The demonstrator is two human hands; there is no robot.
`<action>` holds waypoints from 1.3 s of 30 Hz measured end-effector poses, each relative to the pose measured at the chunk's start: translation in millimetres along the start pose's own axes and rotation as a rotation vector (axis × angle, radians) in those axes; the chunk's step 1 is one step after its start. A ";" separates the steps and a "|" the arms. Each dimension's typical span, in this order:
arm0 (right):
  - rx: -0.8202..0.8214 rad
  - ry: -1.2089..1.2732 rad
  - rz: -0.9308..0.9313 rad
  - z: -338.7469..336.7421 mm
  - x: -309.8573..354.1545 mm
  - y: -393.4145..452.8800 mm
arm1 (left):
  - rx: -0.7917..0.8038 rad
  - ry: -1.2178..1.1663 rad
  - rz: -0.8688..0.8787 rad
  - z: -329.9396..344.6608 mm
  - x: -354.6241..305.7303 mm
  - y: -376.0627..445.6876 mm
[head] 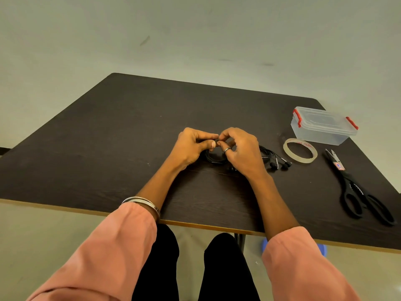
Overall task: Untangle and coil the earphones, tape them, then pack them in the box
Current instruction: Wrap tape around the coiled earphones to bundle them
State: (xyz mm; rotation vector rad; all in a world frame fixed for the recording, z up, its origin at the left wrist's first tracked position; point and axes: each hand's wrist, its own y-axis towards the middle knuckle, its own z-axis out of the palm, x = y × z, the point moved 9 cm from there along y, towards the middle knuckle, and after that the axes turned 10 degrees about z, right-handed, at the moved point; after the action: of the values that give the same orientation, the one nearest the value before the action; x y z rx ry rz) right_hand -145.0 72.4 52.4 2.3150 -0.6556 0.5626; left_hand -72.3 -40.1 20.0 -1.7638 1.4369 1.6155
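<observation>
Head view: one black earphone cable is pinched between two hands at the middle of a dark table.

One set of earphones (219, 158) is held by both hands: the left hand (191, 148) and the right hand (243, 151) are curled, fingertips meeting on the cable, a coiled loop hanging below them. Loose cable and earbuds are trailed toward 3 o'clock of the hands. One tape roll (300, 151) is laid flat just beyond the earbuds. One clear box (323, 126) with two red clasps, lid on, is seen at 2 o'clock. One pair of black scissors (358, 187) is laid at 4 o'clock on the table (108, 137).
</observation>
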 end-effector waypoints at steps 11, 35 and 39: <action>0.031 -0.065 -0.020 5.2 1.6 -0.3 | -0.048 0.031 0.012 -2.7 -2.7 0.1; 0.038 0.344 0.326 -8.7 -21.1 3.5 | -0.047 0.215 0.253 2.8 -28.1 -2.3; 0.082 0.403 0.421 -1.4 -29.9 4.0 | -0.075 0.262 0.327 2.4 -34.8 -3.2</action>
State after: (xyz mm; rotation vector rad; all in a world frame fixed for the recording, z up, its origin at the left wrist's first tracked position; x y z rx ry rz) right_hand -171.1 79.8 39.0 2.0473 -0.9339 1.2307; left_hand -65.2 -21.8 49.1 -1.9189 1.8917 1.6566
